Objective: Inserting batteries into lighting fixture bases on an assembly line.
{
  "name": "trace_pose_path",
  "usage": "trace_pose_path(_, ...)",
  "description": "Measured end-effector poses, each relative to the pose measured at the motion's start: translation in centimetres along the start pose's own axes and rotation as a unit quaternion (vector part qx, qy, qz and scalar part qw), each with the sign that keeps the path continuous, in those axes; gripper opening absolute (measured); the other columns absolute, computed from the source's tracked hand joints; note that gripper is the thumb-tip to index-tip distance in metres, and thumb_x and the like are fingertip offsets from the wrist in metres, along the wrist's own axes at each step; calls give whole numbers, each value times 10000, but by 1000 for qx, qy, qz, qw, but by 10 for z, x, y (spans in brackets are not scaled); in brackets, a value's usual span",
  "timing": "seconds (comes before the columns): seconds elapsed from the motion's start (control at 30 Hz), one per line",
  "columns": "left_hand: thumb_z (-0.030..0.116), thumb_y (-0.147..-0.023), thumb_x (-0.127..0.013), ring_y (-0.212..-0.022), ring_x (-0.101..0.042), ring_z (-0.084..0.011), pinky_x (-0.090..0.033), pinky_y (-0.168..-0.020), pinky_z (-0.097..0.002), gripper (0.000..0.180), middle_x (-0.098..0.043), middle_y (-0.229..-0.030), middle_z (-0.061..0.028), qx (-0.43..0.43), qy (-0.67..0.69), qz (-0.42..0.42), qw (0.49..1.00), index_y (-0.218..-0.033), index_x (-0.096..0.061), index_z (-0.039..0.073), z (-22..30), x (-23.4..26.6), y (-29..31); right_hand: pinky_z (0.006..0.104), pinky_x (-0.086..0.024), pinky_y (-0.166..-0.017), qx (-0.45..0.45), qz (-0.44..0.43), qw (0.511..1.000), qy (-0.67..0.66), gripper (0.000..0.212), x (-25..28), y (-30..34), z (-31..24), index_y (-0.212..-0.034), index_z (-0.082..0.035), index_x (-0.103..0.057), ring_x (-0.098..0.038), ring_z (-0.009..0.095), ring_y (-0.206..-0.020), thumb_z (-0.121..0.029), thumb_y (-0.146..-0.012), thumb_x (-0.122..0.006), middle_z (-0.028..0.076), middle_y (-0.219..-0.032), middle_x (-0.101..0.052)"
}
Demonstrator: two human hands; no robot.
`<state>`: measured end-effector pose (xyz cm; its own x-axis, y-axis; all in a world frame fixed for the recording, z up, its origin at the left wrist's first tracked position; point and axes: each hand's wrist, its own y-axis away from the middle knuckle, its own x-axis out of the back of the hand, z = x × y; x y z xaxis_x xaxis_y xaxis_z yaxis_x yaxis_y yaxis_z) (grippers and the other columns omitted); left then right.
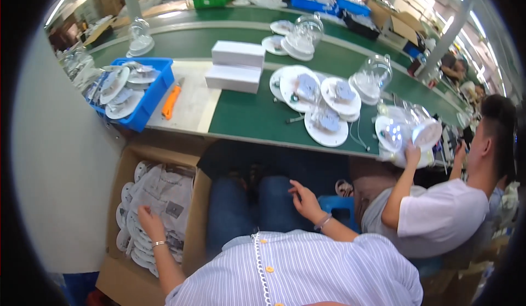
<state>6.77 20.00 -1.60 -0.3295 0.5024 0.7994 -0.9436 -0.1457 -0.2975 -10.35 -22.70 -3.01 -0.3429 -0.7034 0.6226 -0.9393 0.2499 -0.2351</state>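
White round discs (pixel 133 239) stand on edge in a row inside an open cardboard box (pixel 197 218) on the floor, just left of the seated person's blue-trousered knees, with crumpled newspaper (pixel 167 191) lying over the middle of the box. The left hand (pixel 149 222) reaches down into the box, fingers bent and resting on the paper beside the discs; whether it grips a disc or only touches the packing cannot be told. The right hand (pixel 304 201) hovers right of the box, over the right knee, fingers loosely spread and holding nothing, a bracelet at the wrist.

Above the box in the view runs the green-topped workbench (pixel 246 117). On it, straight above the box, sits a blue plastic bin (pixel 153 95) filled with more white discs, and an orange-handled knife (pixel 172 100) lies just right of the bin. Further right of the box stand 2 stacked white cartons (pixel 235 65), then a cluster of 3 or so round white plates fitted with small grey parts (pixel 323 100), and a clear dome (pixel 371 75) beyond them. Far right of the box, a co-worker in a white shirt (pixel 438 213) holds a lit round lamp (pixel 408 136) at the bench edge.
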Motion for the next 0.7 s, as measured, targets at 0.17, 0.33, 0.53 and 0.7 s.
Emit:
trace_pose_path(0.17, 253, -576, -670, -1184, -221, -419, -241, -974, -411, 746, -245, -1263, -284, -2, -144, -287, 947, -1214, -350, 34, -104, -38, 42, 349, -432, -707, -2, -10, 1000, 3, 418, -28, -3, -2, -1147, -40, -381, -544, 284, -776, 16, -737, -442, 126, -856, -574)
trace_pose_path(0.33, 317, -598, -682, -1207, -227, -353, -264, -928, -525, 771, -191, -1321, -199, 12, -299, -443, 845, -1246, -313, 120, -100, -62, 61, 351, -422, -724, -8, -76, 997, 28, 428, -46, -3, -19, -1151, -36, -377, -538, 294, -790, 17, -731, -440, 128, -863, -575)
trace_pose_path(0.53, 53, -608, -545, -1125, -344, -351, -355, -883, -420, 406, -353, -1244, -153, -52, -184, -299, 935, -1013, -531, 48, -91, -50, 60, 346, -429, -721, -8, -114, 993, 41, 417, -53, -13, -39, -1146, -33, -382, -547, 280, -783, 12, -735, -442, 124, -877, -576)
trace_pose_path(0.7, 46, -635, -499, -1099, -362, -372, -307, -912, -434, 446, -354, -1210, -240, 13, -208, -48, 977, -1076, -463, -13, -110, 7, 73, 308, -433, -692, 27, -77, 996, 34, 405, -56, -43, -53, -1131, -40, -405, -548, 247, -766, 24, -734, -455, 113, -869, -569)
